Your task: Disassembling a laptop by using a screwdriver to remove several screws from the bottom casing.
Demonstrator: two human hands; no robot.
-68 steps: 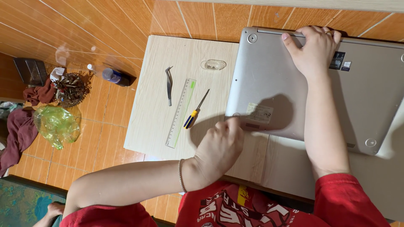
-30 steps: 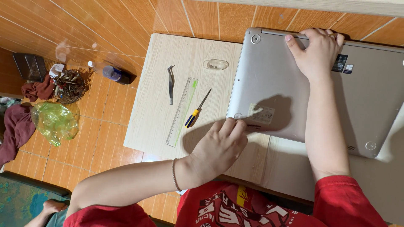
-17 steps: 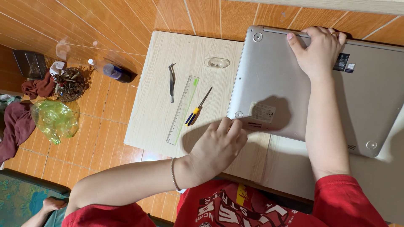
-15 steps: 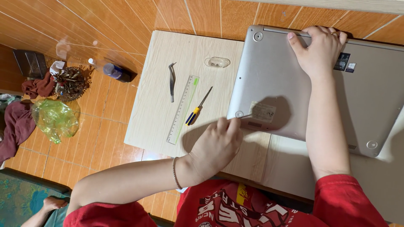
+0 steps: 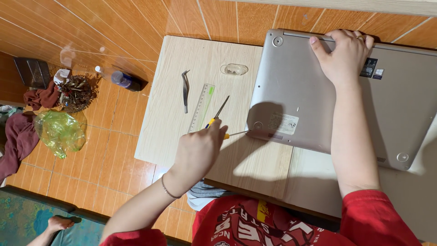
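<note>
The orange tiled floor [image 5: 91, 27] lies left and far. On it stands the pale wooden surface [image 5: 182, 118]. A silver laptop [image 5: 400, 114] lies upside down on the right part of the surface. The right hand [image 5: 343, 54] lies flat on its far edge, not closed. The left hand [image 5: 198, 152] is closed around a yellow screwdriver [image 5: 230, 135], whose tip touches the laptop's near left corner.

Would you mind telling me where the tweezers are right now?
In the head view the tweezers lie on the left part of the light wooden board, just left of the clear ruler and beyond the left hand.
</note>
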